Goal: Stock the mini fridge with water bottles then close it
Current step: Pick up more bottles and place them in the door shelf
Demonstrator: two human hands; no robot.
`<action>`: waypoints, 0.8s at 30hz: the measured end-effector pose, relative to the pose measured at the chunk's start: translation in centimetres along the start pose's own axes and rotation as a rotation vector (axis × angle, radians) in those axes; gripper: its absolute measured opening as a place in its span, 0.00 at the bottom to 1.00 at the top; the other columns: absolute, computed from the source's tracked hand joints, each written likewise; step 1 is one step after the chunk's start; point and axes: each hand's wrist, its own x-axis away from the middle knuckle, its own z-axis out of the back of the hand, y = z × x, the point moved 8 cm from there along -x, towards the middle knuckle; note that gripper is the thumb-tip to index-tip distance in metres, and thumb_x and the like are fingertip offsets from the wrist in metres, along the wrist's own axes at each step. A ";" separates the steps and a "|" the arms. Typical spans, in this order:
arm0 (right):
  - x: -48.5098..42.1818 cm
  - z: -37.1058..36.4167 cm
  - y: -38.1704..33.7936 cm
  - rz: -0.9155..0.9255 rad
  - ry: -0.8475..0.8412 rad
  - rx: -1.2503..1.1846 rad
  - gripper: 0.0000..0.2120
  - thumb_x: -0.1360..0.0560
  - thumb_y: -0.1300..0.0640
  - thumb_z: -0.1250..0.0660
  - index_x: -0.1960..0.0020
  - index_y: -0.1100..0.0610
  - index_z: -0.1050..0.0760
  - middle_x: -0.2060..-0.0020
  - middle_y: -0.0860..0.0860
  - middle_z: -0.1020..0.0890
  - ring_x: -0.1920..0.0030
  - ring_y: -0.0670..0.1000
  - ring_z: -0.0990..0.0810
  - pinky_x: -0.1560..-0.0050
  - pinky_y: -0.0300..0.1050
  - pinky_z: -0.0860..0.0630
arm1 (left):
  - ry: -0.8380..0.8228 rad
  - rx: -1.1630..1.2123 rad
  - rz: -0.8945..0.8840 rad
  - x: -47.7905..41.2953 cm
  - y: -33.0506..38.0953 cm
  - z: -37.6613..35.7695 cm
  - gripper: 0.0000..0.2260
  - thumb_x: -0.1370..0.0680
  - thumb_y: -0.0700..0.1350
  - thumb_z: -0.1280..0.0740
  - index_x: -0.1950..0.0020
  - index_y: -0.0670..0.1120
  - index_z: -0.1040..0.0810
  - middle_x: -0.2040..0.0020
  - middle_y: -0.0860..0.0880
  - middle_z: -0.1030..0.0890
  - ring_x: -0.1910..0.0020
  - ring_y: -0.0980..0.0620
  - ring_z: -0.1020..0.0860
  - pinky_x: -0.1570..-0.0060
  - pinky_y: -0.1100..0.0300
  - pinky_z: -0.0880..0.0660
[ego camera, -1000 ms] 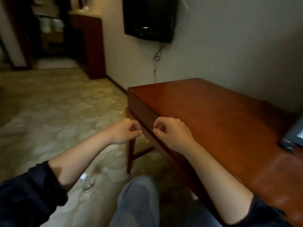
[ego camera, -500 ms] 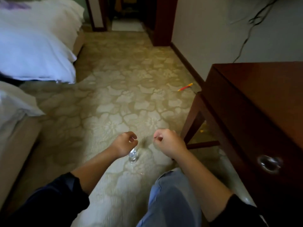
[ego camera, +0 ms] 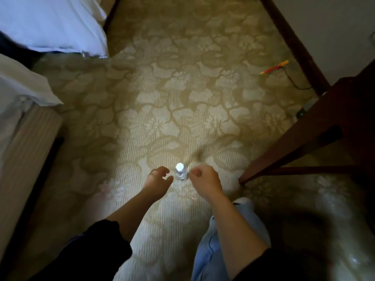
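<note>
A clear water bottle (ego camera: pixel 179 173) with a white cap stands upright on the patterned carpet, seen from above. My left hand (ego camera: pixel 159 179) hovers just left of it, fingers bent in a loose C toward the bottle and holding nothing. My right hand (ego camera: pixel 204 178) is just right of the bottle, fingers curled into a fist, empty. Whether either hand touches the bottle is unclear. No mini fridge is in view.
A dark wooden desk (ego camera: pixel 345 118) fills the right side, its leg (ego camera: pixel 263 165) close to my right hand. Beds with white bedding (ego camera: pixel 50 23) line the left. A pencil (ego camera: pixel 275 67) and a black cable (ego camera: pixel 294 82) lie by the far wall. My knee (ego camera: pixel 213 250) is below.
My view has swung down from the desk top to the floor. Both hands have lowered to either side of the bottle, and my left hand's fingers have loosened.
</note>
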 end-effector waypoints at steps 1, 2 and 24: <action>-1.0 -0.1 0.0 0.009 0.007 0.002 0.06 0.23 0.57 0.39 0.54 0.53 0.23 0.59 0.50 0.21 0.59 0.52 0.22 0.59 0.46 0.27 | -0.003 -0.020 0.005 -0.7 -0.4 -0.7 0.17 0.22 0.46 0.35 0.35 0.44 0.28 0.37 0.43 0.25 0.42 0.47 0.25 0.50 0.61 0.29; -1.9 0.1 0.3 0.004 0.015 0.015 0.06 0.23 0.57 0.39 0.52 0.52 0.23 0.58 0.50 0.21 0.58 0.52 0.22 0.59 0.45 0.27 | -0.008 -0.037 0.011 -1.3 -0.8 -1.4 0.17 0.22 0.46 0.35 0.35 0.44 0.29 0.37 0.43 0.26 0.42 0.47 0.25 0.51 0.61 0.29; -12.1 -0.1 9.1 -0.118 -0.105 0.149 0.09 0.24 0.53 0.37 0.45 0.52 0.25 0.49 0.50 0.20 0.52 0.52 0.20 0.48 0.51 0.21 | -0.097 -0.511 -0.153 -13.7 -2.3 -11.3 0.17 0.22 0.46 0.36 0.35 0.43 0.33 0.41 0.41 0.25 0.48 0.45 0.22 0.56 0.59 0.25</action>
